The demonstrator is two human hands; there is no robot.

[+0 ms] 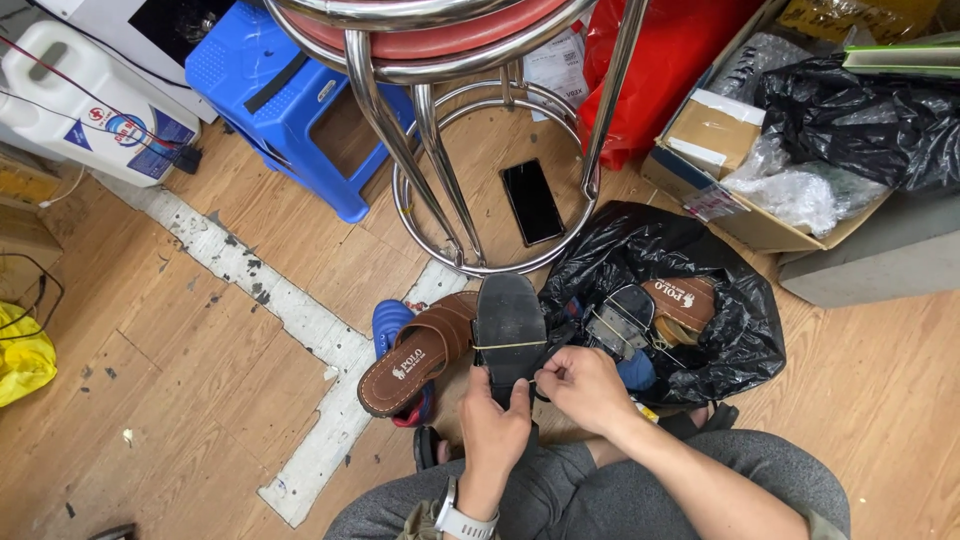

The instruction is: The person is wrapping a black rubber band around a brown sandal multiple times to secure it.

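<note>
At the far left a yellow bag [22,358] lies at the edge of the wooden floor [180,340], and above it a white plastic jug [75,95] stands beside a blue plastic stool [290,95]. A chrome stool [470,60] with a red seat rises in the middle, and a black phone [532,202] lies on the floor inside its ring-shaped base.

Below that, a brown sandal [420,352] lies sole-down with its stitched tan footbed showing, resting partly over a blue slipper [390,322]. Just to its right the black-soled sandal [509,330] is held upright with its flat dark sole facing the camera; a thin rubber band [510,346] crosses that sole.

The left hand [494,430], with a white watch at the wrist, grips the lower end of this sandal, fingers curled shut around it. The right hand [582,388] sits just beside it, its fingers [556,378] pinched together at the sandal's lower right edge, seemingly on the band, though the pinch is too small to tell for sure.

Further right an open black plastic bag [740,330] holds more brown sandals [685,300] bound in pairs. Beyond it a cardboard box [715,135] carries clear and black wrapping, next to a red bag [670,60]
</note>
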